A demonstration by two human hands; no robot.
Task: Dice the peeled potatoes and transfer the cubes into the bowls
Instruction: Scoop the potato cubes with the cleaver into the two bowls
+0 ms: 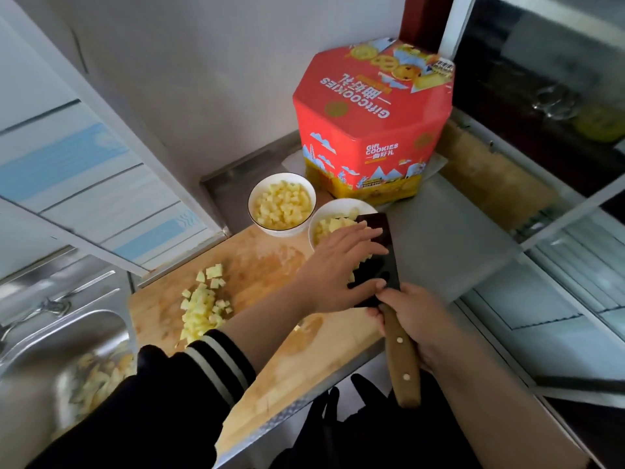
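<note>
Cubes of pale yellow potato (358, 265) ride the dark cleaver blade (382, 262), its long axis aimed at the nearer white bowl (341, 211) by the desk's back edge; left hand (334, 269) presses flat, right hand (419, 319) grips the handle

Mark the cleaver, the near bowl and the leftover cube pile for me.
cleaver (380, 247): head view, on the dark blade beyond the left hand's fingers.
near bowl (333, 207): head view, on its white far rim.
cube pile (203, 308): head view, on the middle of the heap on the cutting board.
</note>
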